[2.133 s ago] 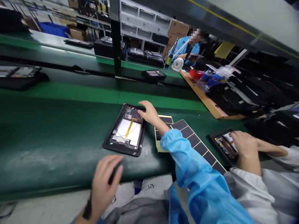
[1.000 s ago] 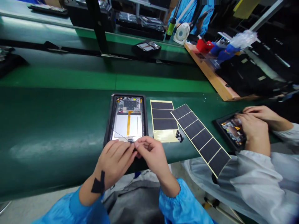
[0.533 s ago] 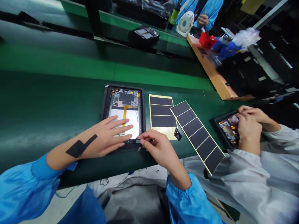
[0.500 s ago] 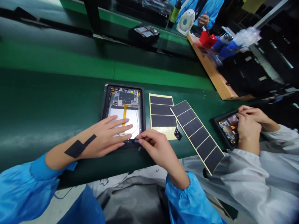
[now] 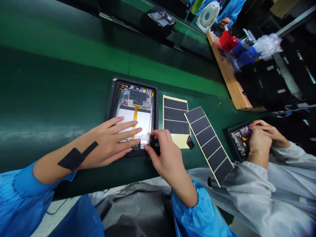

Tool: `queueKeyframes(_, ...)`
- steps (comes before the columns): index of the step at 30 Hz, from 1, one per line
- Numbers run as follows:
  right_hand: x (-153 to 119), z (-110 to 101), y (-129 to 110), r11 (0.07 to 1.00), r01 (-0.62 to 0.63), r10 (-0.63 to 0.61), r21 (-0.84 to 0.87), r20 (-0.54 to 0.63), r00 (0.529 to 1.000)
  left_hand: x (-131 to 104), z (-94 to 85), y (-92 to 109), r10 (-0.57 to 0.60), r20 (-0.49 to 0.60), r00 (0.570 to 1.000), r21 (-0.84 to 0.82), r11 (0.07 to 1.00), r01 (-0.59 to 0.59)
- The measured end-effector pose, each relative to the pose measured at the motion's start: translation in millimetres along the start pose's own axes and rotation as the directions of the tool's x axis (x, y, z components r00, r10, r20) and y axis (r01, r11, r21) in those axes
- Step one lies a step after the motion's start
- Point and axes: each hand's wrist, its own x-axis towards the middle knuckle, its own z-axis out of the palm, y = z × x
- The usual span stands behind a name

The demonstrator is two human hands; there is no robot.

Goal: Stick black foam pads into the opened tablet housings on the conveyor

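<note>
An opened tablet point(image 5: 123, 113) lies in a black frame point(image 5: 111, 95) on the green bench, its circuit board point(image 5: 138, 96) and white battery point(image 5: 145, 118) exposed. An orange ribbon cable runs down over the battery. My left hand point(image 5: 112, 140) rests flat across the lower battery, fingers spread, with black adhesive pieces point(image 5: 71, 159) stuck on its back. At the tablet's lower right corner is my right hand point(image 5: 166, 149), thumb and index finger bent and apart. The thumb tip touches beside a small silver part point(image 5: 144, 142); the index tip is at the right edge by thin wires.
Two sheets of black stickers point(image 5: 175, 114) point(image 5: 209, 143) overlap right of the tablet, a loose black piece point(image 5: 190, 142) beside them. Further right, a co-worker's hands point(image 5: 261, 138) work on another opened device point(image 5: 239, 141). A white fan point(image 5: 208, 15) and a wooden-edged board point(image 5: 225, 74) stand behind.
My right hand has moved up slightly along the tablet's corner; its thumb and index finger have parted. The left hand stays on the battery. The camera view has shifted.
</note>
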Motion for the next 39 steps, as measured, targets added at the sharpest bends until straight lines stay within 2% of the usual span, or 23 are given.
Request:
queueKeyframes(5,-8,12,8,0.996,0.041,-0.027,0.08,-0.167,0.986,-1,0.7,38,-0.157,-0.046,0.987,0.086,0.983,0.16)
queueKeyframes(8,-9,16,11,0.983,0.173,-0.156,0.058,-0.217,0.964,3,7.1,55,-0.215,-0.072,0.974,0.089,0.971,0.221)
queueKeyframes(11,-4,10,13,0.949,0.314,-0.314,-0.028,-0.156,0.936,8,13.4,56,-0.268,-0.11,0.957,0.039,0.961,0.273)
queueKeyframes(14,3,4,18,0.928,0.36,-0.366,-0.1,-0.049,0.929,12,14.7,49,-0.297,-0.086,0.951,-0.035,0.955,0.295)
queueKeyframes(17,5,6,25,0.925,0.368,-0.373,-0.092,-0.043,0.927,19,13.4,43,-0.327,-0.034,0.944,-0.087,0.942,0.324)
queueKeyframes(20,2,7,24,0.928,0.373,-0.37,0.008,-0.116,0.922,29,14.8,45,-0.279,0.025,0.96,-0.023,0.96,0.279)
queueKeyframes(23,-1,-5,8,0.908,0.295,-0.245,0.298,-0.192,0.95,38,19.6,53,-0.237,0.061,0.97,0.127,0.965,0.228)
queueKeyframes(24,-2,-11,0,0.876,0.267,-0.213,0.401,-0.175,0.961,40,21.2,56,-0.229,0.069,0.971,0.158,0.964,0.216)
queueKeyframes(26,-2,-24,-17,0.82,0.234,-0.228,0.522,-0.076,0.971,42,23.7,61,-0.229,0.071,0.971,0.174,0.961,0.214)
queueKeyframes(28,-1,-32,-31,0.815,0.223,-0.286,0.534,0.038,0.957,44,25.5,66,-0.239,0.065,0.969,0.165,0.96,0.226)
queueKeyframes(30,-3,-33,-39,0.836,0.201,-0.28,0.511,0.084,0.956,44,27.3,69,-0.243,0.053,0.969,0.165,0.959,0.232)
queueKeyframes(35,-16,-26,-45,0.856,0.178,-0.208,0.486,0.008,0.978,44,31.5,74,-0.241,0.052,0.969,0.204,0.953,0.226)
queueKeyframes(39,-23,-28,-50,0.856,0.169,-0.206,0.489,0.024,0.978,46,38.4,77,-0.269,0.093,0.959,0.258,0.936,0.238)
